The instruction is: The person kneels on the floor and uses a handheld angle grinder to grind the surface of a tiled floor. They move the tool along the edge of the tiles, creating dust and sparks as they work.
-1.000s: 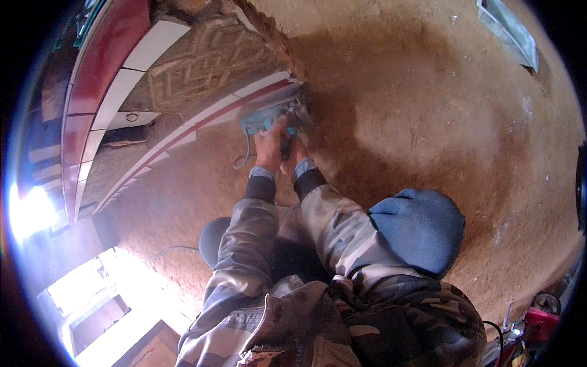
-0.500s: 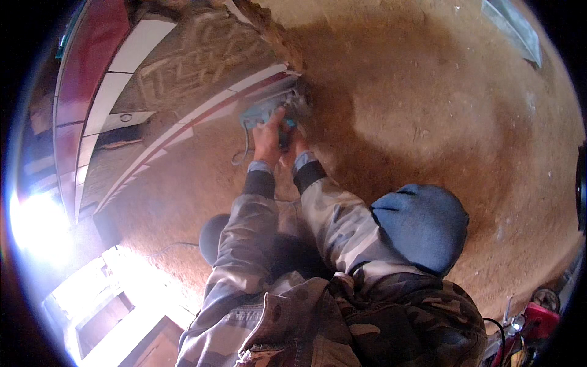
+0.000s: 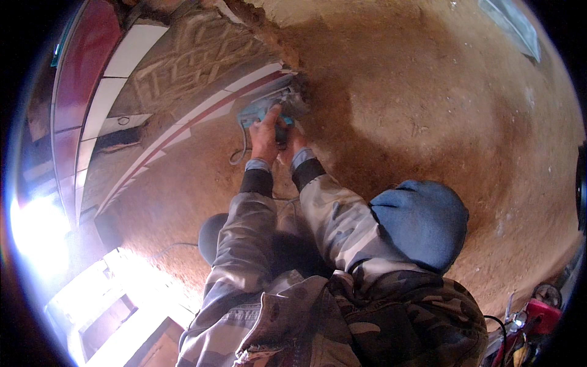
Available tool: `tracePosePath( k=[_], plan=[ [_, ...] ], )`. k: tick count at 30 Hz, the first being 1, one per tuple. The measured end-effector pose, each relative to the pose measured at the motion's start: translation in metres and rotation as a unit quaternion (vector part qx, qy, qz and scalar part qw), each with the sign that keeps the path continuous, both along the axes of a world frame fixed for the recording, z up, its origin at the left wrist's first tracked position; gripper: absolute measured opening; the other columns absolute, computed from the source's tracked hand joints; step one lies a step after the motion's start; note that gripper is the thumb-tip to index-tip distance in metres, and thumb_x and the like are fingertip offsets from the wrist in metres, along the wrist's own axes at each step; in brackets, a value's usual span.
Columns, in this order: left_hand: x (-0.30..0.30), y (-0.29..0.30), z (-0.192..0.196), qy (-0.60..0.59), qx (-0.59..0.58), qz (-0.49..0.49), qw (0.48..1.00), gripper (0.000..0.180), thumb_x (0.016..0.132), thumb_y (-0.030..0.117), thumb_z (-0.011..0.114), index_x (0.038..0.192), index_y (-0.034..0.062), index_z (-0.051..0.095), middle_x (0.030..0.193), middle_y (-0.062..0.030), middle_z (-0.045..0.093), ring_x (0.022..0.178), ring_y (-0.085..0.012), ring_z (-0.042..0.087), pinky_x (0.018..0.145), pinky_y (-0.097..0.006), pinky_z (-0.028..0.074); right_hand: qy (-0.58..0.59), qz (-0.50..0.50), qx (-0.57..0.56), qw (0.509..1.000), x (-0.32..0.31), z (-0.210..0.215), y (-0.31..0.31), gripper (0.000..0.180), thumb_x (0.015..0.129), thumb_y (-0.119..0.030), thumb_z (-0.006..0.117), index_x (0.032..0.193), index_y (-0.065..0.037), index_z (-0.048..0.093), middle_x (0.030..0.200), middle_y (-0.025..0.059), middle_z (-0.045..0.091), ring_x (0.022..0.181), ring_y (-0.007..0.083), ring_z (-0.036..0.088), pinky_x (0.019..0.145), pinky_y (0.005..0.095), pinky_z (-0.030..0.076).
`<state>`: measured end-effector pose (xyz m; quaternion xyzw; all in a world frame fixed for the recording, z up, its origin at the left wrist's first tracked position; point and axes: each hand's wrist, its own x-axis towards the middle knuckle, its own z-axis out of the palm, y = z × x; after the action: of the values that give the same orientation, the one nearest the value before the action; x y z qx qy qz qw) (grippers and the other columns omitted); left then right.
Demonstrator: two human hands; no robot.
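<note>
A teal corded power cutter (image 3: 249, 114) is held out in front of me, low beside the edge of a row of white and dark red tiles (image 3: 229, 98). My left hand (image 3: 265, 139) wraps over its body, the thumb lying along the top. My right hand (image 3: 295, 143) closes round its rear handle, with those fingers mostly hidden. A grey cord (image 3: 239, 154) loops down from the left side of the tool. Its front end (image 3: 293, 98) is hazy, so I cannot make out the blade or whether it touches the tiles.
Brown dirt floor (image 3: 403, 110) spreads to the right. On the left rises a tiled step (image 3: 116, 58) with ridged mortar (image 3: 183, 55). A clear sheet (image 3: 512, 27) lies at the far right, a red machine (image 3: 541, 317) at the lower right. Bright light glares at left.
The view has shifted slightly. Both hands keep their grip on the power cutter, which stays at nearly the same place by the tile edge.
</note>
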<state>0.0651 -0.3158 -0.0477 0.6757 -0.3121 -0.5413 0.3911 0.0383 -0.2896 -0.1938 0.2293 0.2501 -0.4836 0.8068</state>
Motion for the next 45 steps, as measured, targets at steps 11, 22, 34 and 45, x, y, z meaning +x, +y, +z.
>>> tracePosePath(
  k=[11, 22, 34, 45],
  plan=[
    [-0.008, -0.008, -0.009, 0.013, 0.028, -0.013, 0.999, 0.038, 0.085, 0.036, 0.069, 0.07, 0.0015, 0.063, 0.067, -0.0072, 0.059, 0.056, -0.0185, 0.054, 0.054, -0.033, 0.043, 0.012, 0.013, -0.027, 0.999, 0.005, -0.049, -0.008, 0.031, 0.099, -0.029, 0.041, 0.116, -0.012, 0.06, 0.109, 0.008, 0.068, 0.094, 0.0226, 0.067, 0.076, 0.0355, 0.057],
    [-0.002, -0.01, -0.005, 0.024, 0.012, 0.019, 0.999, 0.042, 0.081, 0.037, 0.071, 0.067, -0.0024, 0.066, 0.068, -0.0106, 0.064, 0.059, -0.0189, 0.056, 0.058, -0.035, 0.046, 0.264, 0.011, -0.111, 0.958, -0.003, 0.018, 0.007, 0.025, 0.09, -0.016, 0.057, 0.114, -0.009, 0.058, 0.106, 0.0067, 0.066, 0.093, 0.021, 0.065, 0.077, 0.0344, 0.055],
    [-0.027, -0.024, -0.001, 0.004, 0.024, -0.021, 0.999, 0.042, 0.082, 0.037, 0.071, 0.064, -0.0012, 0.064, 0.064, -0.0099, 0.061, 0.054, -0.02, 0.055, 0.052, -0.036, 0.045, 0.032, -0.084, -0.044, 0.995, 0.017, -0.06, -0.017, 0.024, 0.086, -0.022, 0.059, 0.107, -0.01, 0.06, 0.097, 0.0049, 0.064, 0.08, 0.0195, 0.062, 0.064, 0.0327, 0.051],
    [-0.015, -0.029, -0.015, 0.021, 0.003, 0.017, 1.0, 0.034, 0.081, 0.03, 0.073, 0.068, 0.0008, 0.063, 0.063, -0.0096, 0.061, 0.053, -0.0203, 0.055, 0.051, -0.034, 0.042, 0.184, 0.108, -0.068, 0.975, 0.0, -0.038, -0.012, 0.028, 0.087, -0.021, 0.055, 0.107, -0.002, 0.057, 0.105, 0.0129, 0.064, 0.098, 0.0269, 0.062, 0.083, 0.0331, 0.051]
  ],
)
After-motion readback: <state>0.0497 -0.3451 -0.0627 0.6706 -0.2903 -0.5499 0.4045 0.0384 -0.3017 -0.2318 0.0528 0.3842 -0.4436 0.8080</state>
